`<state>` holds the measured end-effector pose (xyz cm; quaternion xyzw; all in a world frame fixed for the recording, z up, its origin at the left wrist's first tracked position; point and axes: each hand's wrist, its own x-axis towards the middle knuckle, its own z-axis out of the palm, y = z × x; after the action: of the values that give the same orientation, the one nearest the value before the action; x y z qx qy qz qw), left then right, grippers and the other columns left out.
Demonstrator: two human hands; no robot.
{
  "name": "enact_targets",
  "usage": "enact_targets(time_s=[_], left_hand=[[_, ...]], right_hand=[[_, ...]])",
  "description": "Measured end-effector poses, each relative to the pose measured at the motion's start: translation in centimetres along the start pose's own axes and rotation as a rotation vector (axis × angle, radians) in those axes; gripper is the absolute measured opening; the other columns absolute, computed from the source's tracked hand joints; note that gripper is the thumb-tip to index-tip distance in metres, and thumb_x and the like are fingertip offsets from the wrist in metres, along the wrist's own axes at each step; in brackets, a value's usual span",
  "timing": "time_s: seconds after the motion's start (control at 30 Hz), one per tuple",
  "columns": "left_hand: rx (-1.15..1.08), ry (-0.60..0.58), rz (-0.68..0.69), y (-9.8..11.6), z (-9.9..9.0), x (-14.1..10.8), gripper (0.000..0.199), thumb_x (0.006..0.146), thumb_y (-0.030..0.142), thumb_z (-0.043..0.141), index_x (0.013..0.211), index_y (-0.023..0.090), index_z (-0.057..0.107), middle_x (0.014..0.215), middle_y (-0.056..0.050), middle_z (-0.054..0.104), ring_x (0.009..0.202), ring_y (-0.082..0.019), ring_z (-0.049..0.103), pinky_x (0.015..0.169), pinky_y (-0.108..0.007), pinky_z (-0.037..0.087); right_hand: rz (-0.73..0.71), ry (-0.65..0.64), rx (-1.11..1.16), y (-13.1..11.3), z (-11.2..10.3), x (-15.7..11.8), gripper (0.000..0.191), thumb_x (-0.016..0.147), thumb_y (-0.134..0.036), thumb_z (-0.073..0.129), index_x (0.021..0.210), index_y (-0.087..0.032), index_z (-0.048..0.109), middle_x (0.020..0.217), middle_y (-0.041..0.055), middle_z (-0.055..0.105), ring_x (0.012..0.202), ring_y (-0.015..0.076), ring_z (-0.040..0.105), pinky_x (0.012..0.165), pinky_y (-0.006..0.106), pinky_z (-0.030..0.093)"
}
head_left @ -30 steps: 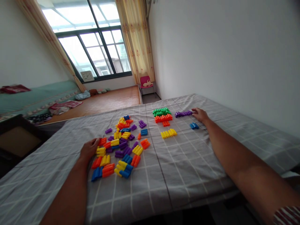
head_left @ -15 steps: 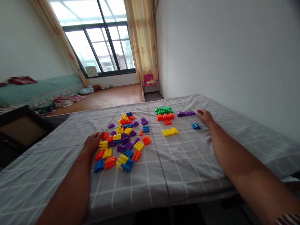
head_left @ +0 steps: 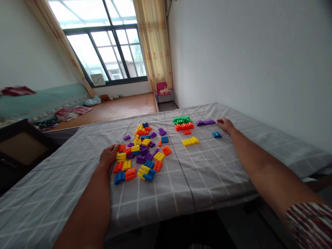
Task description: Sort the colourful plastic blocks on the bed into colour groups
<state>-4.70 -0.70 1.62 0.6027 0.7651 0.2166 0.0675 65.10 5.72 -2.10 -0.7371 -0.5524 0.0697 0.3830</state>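
My left hand (head_left: 109, 154) rests on the cloth against the left edge of a pile of plastic tube blocks, fingers loosely bent beside an orange block (head_left: 121, 148) and yellow ones (head_left: 121, 157). It appears open and holds nothing that I can see. The pile mixes purple (head_left: 144, 158), orange, yellow and blue blocks. On the far right my right hand (head_left: 225, 125) lies open near the right end of a purple row (head_left: 205, 122), a small gap between them. Blue blocks (head_left: 216, 134) lie just nearer to me than that hand.
Green (head_left: 182, 120) and orange rows (head_left: 184, 126) lie side by side at the middle back, with a yellow row (head_left: 190, 141) nearer. A grey checked cloth (head_left: 166, 193) covers the table. A white wall (head_left: 249, 62) stands on the right; a wooden platform (head_left: 121, 109) lies beyond.
The camera view has shifted a little, so the pile and left hand appear farther right. Both hands keep about the same places beside the blocks; no block has visibly moved.
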Motion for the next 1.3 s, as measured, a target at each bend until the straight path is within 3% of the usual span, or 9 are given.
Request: enact_targets(time_s=[0.2,0.33,0.47,0.63,0.8,0.93,1.03,1.2,1.3], left_hand=[[0.007,-0.003,0.024,0.3,0.1,0.1,0.048,0.088,0.046,0.039,0.113,0.02,0.07,0.107,-0.01,0.072,0.093,-0.024,0.063,0.068,-0.026,0.043],[-0.001,-0.006,0.037,0.2,0.5,0.3,0.049,0.088,0.048,0.038,0.112,0.019,0.07,0.105,-0.011,0.072,0.09,-0.024,0.063,0.064,-0.026,0.041],[0.013,-0.009,0.033,0.4,0.6,0.1,0.049,0.089,0.047,0.038,0.11,0.018,0.07,0.102,-0.01,0.072,0.088,-0.022,0.062,0.062,-0.025,0.039],[0.016,-0.007,0.078,1.0,0.5,-0.9,0.047,0.091,0.044,0.034,0.106,0.018,0.07,0.101,-0.008,0.072,0.085,-0.019,0.061,0.063,-0.024,0.036],[0.049,-0.012,0.095,1.1,1.0,-0.9,0.045,0.092,0.043,0.034,0.106,0.019,0.07,0.1,-0.007,0.072,0.085,-0.018,0.061,0.065,-0.024,0.036],[0.054,-0.004,0.084,1.1,1.2,-0.8,0.044,0.093,0.043,0.036,0.108,0.02,0.07,0.101,-0.007,0.072,0.087,-0.019,0.061,0.068,-0.025,0.036],[0.049,-0.001,0.092,1.2,1.1,-1.1,0.043,0.093,0.041,0.036,0.107,0.02,0.07,0.102,-0.007,0.072,0.089,-0.018,0.061,0.068,-0.025,0.036],[0.043,0.01,0.098,1.2,1.0,-1.3,0.044,0.093,0.041,0.036,0.104,0.019,0.071,0.1,-0.008,0.072,0.088,-0.019,0.061,0.067,-0.025,0.036],[0.05,0.015,0.086,1.2,1.1,-1.0,0.044,0.092,0.042,0.036,0.105,0.019,0.071,0.101,-0.009,0.072,0.089,-0.02,0.061,0.067,-0.026,0.036]], right_hand=[[0.109,0.053,-0.196,-2.3,-3.0,-3.1,0.025,0.081,-0.031,0.055,0.091,-0.014,0.069,0.092,0.0124,0.072,0.087,0.0235,0.067,0.077,0.032,0.049],[0.038,-0.078,-0.279,-3.4,-3.5,-7.5,0.041,0.078,-0.054,0.058,0.092,-0.017,0.067,0.092,0.0096,0.072,0.084,0.0228,0.066,0.072,0.03,0.048],[-0.073,-0.151,-0.257,-3.4,-2.9,-10.0,0.051,0.072,-0.048,0.067,0.112,-0.017,0.061,0.105,0.0083,0.07,0.088,0.0197,0.066,0.073,0.026,0.048],[-0.087,-0.129,-0.363,-3.6,-3.1,-9.4,0.042,0.074,-0.038,0.065,0.109,-0.014,0.064,0.11,0.0128,0.069,0.095,0.0252,0.065,0.08,0.032,0.048],[-0.422,-0.039,-0.298,-12.0,-1.4,-11.0,0.039,0.081,-0.035,0.057,0.113,-0.013,0.064,0.117,0.0147,0.065,0.107,0.0271,0.06,0.092,0.038,0.045],[-0.707,-0.363,-0.034,-22.3,2.4,-15.3,0.034,0.087,-0.033,0.052,0.114,-0.017,0.065,0.111,0.0089,0.069,0.094,0.0197,0.065,0.083,0.031,0.049],[-0.848,-0.597,-0.066,-27.2,4.8,-17.3,0.03,0.082,-0.029,0.06,0.111,-0.022,0.068,0.109,0.0059,0.07,0.094,0.0205,0.065,0.082,0.03,0.049],[-0.831,-0.892,-0.071,-28.0,7.2,-17.1,0.035,0.072,-0.024,0.07,0.107,-0.025,0.07,0.107,0.0033,0.071,0.093,0.0208,0.066,0.078,0.028,0.05],[-0.768,-0.79,0.119,-27.0,8.4,-17.5,0.033,0.078,-0.026,0.065,0.11,-0.022,0.068,0.103,0.0041,0.072,0.089,0.0187,0.067,0.078,0.028,0.051]])
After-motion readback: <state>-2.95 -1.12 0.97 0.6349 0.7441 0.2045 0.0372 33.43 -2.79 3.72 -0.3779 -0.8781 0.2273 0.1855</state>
